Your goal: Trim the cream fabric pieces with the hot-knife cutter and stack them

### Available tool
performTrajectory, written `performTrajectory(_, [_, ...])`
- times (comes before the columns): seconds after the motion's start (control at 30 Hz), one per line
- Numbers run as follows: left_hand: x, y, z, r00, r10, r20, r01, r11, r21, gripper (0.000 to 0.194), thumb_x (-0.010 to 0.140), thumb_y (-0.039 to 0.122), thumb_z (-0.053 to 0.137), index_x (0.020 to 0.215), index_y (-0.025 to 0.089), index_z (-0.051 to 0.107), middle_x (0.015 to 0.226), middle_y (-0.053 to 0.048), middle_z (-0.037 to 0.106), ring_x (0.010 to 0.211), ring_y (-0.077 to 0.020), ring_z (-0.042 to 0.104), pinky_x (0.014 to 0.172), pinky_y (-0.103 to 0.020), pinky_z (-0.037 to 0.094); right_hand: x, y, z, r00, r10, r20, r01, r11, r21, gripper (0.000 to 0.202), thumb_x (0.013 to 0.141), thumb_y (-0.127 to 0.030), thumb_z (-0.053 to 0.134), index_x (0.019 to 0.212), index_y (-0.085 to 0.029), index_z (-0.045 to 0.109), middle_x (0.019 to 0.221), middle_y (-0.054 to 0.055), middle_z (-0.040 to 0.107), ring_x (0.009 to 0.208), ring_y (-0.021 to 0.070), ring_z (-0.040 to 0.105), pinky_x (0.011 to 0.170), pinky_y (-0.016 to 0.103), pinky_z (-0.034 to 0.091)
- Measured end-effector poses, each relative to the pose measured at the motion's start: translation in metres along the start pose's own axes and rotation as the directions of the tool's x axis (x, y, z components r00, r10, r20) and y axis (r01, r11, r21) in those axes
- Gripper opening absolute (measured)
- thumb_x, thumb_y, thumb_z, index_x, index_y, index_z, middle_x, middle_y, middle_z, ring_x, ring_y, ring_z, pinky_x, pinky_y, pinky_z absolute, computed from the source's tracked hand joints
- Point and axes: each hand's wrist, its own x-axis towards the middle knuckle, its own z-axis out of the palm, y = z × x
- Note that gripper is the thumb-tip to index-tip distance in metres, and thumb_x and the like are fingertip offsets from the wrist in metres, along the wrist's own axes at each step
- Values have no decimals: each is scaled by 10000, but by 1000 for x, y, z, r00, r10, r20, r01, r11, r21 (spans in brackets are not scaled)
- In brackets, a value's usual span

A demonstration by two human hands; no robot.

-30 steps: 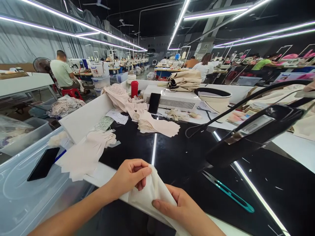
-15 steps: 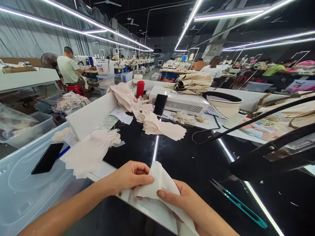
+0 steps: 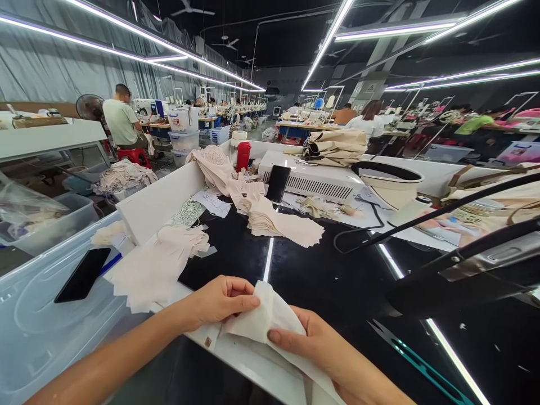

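Between my hands, at the front edge of the black tabletop [image 3: 312,270], is a folded cream fabric piece [image 3: 280,318]. My left hand [image 3: 230,304] pinches its upper left part between thumb and fingers. My right hand [image 3: 306,332] grips its right side, thumb on top and the other fingers partly hidden beneath. The lower end of the cloth hangs down over the edge. Left of my hands lies a fanned stack of cream pieces [image 3: 156,267]. Another stack [image 3: 280,222] rests farther back on the black surface.
Teal thread snips [image 3: 422,363] lie at right, under a black machine arm [image 3: 464,270]. A phone [image 3: 277,183] leans against a white box [image 3: 312,174] near a red bottle [image 3: 243,156]. Another phone [image 3: 82,274] lies on a plastic bin lid [image 3: 34,315]. A seated person [image 3: 120,121] is at back left.
The camera view has shifted slightly, moving the background a little right and down. Both hands keep hold of the cloth, its top fold now narrower and more upright.
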Motion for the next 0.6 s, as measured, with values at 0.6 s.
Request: performTrajectory(0.6, [20,12,-16,991,99,-96,-94,994,46,505,705,582,824,921,146,690,829,-12,660,750,-120,603,701,-234,515,5,-29,-22,971,-195,-137,166,965,-201,535,707,-659,830,954,-196,728,750,-21,652,650,100,524,559,201,371])
